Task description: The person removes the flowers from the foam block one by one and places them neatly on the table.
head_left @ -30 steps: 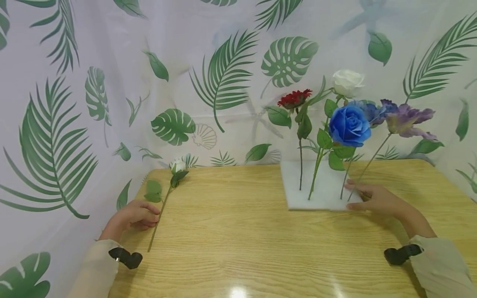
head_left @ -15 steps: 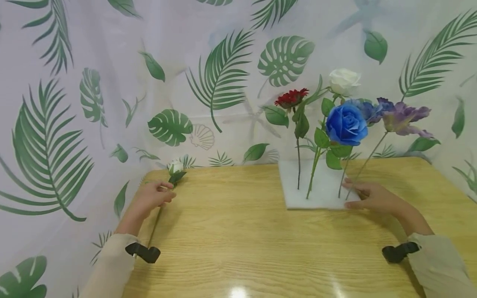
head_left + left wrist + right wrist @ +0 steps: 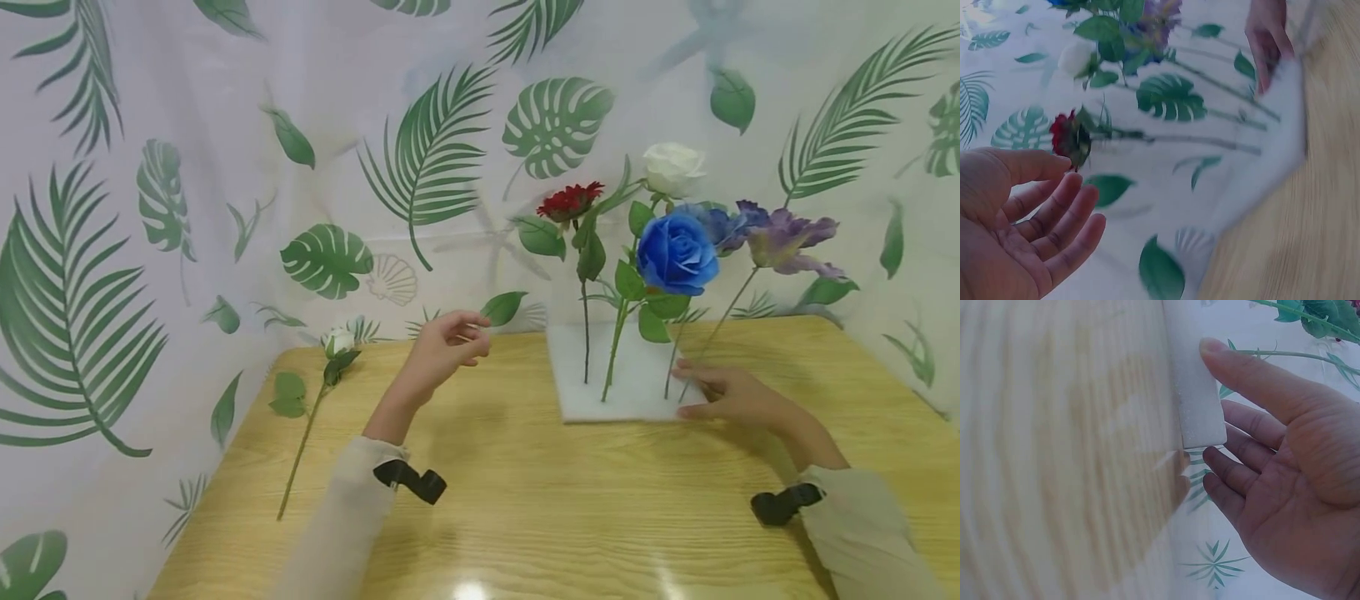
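Note:
My left hand (image 3: 444, 354) hovers over the middle of the table with fingers loosely bent and nothing in it. In the left wrist view a red flower (image 3: 1071, 139) appears just beyond its fingertips. My right hand (image 3: 738, 400) holds the right front corner of a white foam board (image 3: 576, 407), the thumb (image 3: 1235, 365) against it and the fingers round its side. Upright in the board stand the red flower, a blue rose (image 3: 678, 254), a white rose (image 3: 673, 169) and a leaning purple flower (image 3: 798, 242). A blue-violet flower (image 3: 723, 227) shows behind the blue rose.
A single-stem white rose (image 3: 340, 343) lies on the left of the wooden table (image 3: 510, 517). A leaf-printed cloth (image 3: 465, 275) hangs close behind the table and along its left side. Each wrist wears a black camera mount (image 3: 411, 481).
My left hand has left the lying white rose, passed over its stem and moved right to mid-table. The right hand stays at the foam board. The head view has shifted slightly right.

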{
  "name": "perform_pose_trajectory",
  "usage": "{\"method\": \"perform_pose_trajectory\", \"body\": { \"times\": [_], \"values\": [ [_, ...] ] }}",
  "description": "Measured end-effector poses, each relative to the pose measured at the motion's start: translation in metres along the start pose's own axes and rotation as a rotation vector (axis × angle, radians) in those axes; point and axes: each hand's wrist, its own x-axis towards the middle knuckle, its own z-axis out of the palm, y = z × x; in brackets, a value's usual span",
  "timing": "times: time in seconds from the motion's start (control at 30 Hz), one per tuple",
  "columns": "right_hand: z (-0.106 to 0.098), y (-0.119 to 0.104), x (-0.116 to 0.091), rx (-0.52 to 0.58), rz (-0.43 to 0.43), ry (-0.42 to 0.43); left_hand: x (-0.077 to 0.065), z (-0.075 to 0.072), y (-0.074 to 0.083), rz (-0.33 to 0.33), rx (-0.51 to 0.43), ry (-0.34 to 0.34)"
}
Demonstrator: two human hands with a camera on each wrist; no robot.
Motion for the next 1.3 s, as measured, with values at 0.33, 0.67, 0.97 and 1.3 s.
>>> {"method": "perform_pose_trajectory", "body": {
  "times": [0.33,0.67,0.97,1.3],
  "values": [
    [0.002,0.002,-0.002,-0.016,0.002,-0.001,0.038,0.093,0.004,0.024,-0.225,-0.112],
    [0.006,0.000,-0.004,0.011,-0.007,-0.005,0.046,0.143,-0.009,-0.034,-0.354,-0.117],
    [0.001,0.001,-0.005,0.008,0.023,0.005,0.052,0.151,-0.022,-0.079,-0.385,-0.155],
    [0.001,0.004,-0.002,0.011,0.025,-0.001,0.054,0.158,-0.033,-0.119,-0.431,-0.195]
  ]
}}
